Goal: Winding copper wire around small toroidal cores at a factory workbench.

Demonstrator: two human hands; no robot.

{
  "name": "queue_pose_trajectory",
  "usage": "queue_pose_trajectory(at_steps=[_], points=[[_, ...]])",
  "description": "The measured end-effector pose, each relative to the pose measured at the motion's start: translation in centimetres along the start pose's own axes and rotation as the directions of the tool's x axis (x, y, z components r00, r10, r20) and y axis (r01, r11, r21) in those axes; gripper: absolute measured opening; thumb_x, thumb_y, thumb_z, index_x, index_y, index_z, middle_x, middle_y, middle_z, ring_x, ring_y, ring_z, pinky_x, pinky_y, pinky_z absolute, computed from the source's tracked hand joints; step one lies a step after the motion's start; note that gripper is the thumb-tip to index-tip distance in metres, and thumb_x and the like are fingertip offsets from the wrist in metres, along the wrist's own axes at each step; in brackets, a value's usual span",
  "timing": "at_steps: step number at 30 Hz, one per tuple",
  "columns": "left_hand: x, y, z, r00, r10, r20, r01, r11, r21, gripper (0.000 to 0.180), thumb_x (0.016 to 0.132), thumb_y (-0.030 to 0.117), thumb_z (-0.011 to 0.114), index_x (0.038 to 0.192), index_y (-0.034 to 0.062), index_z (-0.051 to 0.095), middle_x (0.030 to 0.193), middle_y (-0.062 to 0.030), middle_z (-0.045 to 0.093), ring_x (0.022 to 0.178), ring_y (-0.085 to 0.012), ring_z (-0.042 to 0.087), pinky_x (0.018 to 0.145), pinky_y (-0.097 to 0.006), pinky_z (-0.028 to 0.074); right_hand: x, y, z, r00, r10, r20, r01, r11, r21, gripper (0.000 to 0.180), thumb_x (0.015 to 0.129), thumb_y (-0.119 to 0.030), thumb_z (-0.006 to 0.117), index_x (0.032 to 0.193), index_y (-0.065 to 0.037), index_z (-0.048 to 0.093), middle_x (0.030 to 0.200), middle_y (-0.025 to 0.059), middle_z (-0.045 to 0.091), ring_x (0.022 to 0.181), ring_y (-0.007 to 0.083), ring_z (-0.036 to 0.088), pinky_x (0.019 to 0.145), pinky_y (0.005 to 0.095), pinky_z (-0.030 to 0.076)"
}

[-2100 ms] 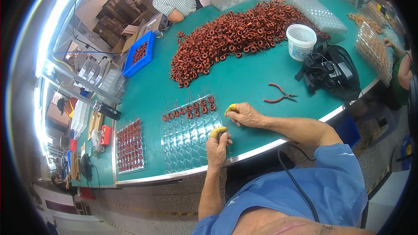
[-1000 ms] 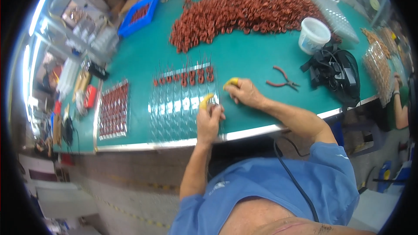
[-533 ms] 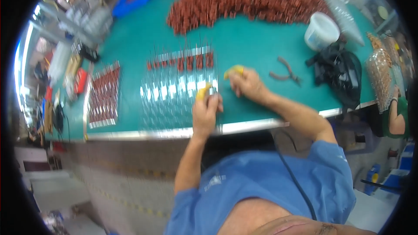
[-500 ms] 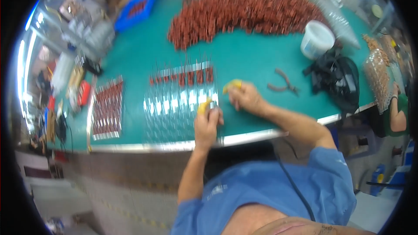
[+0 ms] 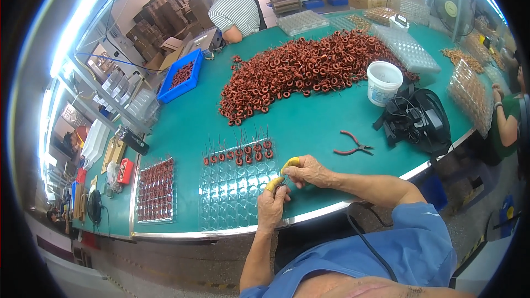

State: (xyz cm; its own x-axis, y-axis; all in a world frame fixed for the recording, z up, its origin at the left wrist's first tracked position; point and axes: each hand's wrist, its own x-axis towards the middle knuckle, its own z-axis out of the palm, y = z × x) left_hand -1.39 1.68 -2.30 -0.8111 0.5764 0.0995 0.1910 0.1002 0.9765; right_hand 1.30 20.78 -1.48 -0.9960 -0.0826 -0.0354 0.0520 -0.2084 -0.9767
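Observation:
My left hand (image 5: 272, 207) and my right hand (image 5: 305, 171) meet over the right edge of a clear plastic cell tray (image 5: 234, 193) on the green table (image 5: 309, 127). Both wear yellow finger cots. They pinch a small dark coil (image 5: 280, 186) between them; it is too small to tell which hand grips it. The tray's far row holds several copper-red wound coils (image 5: 240, 154) with upright leads. A big heap of the same coils (image 5: 309, 69) lies farther back.
Red-handled pliers (image 5: 352, 146) lie right of my right hand. A white tub (image 5: 383, 81) and a black bag (image 5: 419, 121) stand at right. A filled coil tray (image 5: 155, 190) sits left, a blue bin (image 5: 179, 81) behind. Other people work at the far and right edges.
The view swung down toward my lap and back up. My hands stayed together at the tray's right edge, and the right hand moved closer to the left.

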Motion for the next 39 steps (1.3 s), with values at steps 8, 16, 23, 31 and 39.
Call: queue_pose_trajectory(at_steps=[8, 16, 23, 31, 39], points=[[-0.1, 0.0, -0.1, 1.0, -0.017, -0.016, 0.016, 0.996, -0.088, 0.025, 0.097, 0.016, 0.052, 0.113, -0.0019, 0.059, 0.079, -0.0049, 0.065, 0.064, -0.0101, 0.059, 0.06, -0.024, 0.048, -0.6, -0.7, 0.3, 0.999, -0.043, -0.015, 0.042, 0.998, -0.038, 0.023, 0.095, -0.023, 0.059, 0.094, -0.001, 0.063, 0.067, 0.0007, 0.057, 0.053, 0.008, 0.053, 0.049, 0.0221, 0.043], [0.6, 0.9, -0.1, 0.995, -0.097, -0.011, 0.093, 0.975, -0.2, 0.027, 0.098, 0.013, 0.045, 0.115, -0.0048, 0.055, 0.078, -0.0031, 0.056, 0.066, -0.0082, 0.053, 0.06, -0.023, 0.046, 0.3, -0.5, 0.2, 0.99, 0.002, -0.138, -0.005, 1.0, -0.018, 0.024, 0.098, -0.023, 0.053, 0.108, -0.003, 0.058, 0.069, 0.0025, 0.055, 0.052, 0.0091, 0.052, 0.048, 0.0227, 0.044], [0.5, -0.6, -0.4, 0.993, -0.113, -0.022, 0.094, 0.905, -0.415, 0.035, 0.098, 0.007, 0.041, 0.13, -0.0045, 0.035, 0.093, -0.0101, 0.056, 0.073, -0.0129, 0.058, 0.067, -0.024, 0.047, 0.2, 0.7, -0.2, 0.981, -0.062, -0.185, 0.041, 0.993, -0.113, 0.031, 0.098, -0.031, 0.054, 0.093, -0.002, 0.064, 0.065, -0.0006, 0.054, 0.051, 0.0055, 0.05, 0.046, 0.0175, 0.04], [0.5, -0.8, -0.5, 0.993, -0.122, 0.002, 0.113, 0.914, -0.389, 0.023, 0.1, 0.01, 0.044, 0.12, -0.0012, 0.042, 0.092, -0.0102, 0.058, 0.072, -0.0134, 0.058, 0.065, -0.025, 0.047, 0.1, 0.6, 0.7, 0.999, 0.002, -0.036, -0.01, 0.978, -0.207, 0.031, 0.095, -0.032, 0.06, 0.095, -0.002, 0.065, 0.066, -0.0004, 0.057, 0.052, 0.0065, 0.053, 0.047, 0.019, 0.04], [0.5, -0.5, -0.3, 0.994, -0.105, -0.002, 0.101, 0.957, -0.271, 0.02, 0.098, 0.009, 0.047, 0.114, -0.0006, 0.055, 0.089, -0.0053, 0.061, 0.069, -0.0094, 0.058, 0.062, -0.022, 0.046, 0.1, 1.0, 0.3, 0.997, 0.026, -0.073, -0.041, 0.977, -0.207, 0.032, 0.097, -0.032, 0.055, 0.095, -0.001, 0.065, 0.065, 0.0004, 0.057, 0.051, 0.0072, 0.053, 0.046, 0.0197, 0.039]])
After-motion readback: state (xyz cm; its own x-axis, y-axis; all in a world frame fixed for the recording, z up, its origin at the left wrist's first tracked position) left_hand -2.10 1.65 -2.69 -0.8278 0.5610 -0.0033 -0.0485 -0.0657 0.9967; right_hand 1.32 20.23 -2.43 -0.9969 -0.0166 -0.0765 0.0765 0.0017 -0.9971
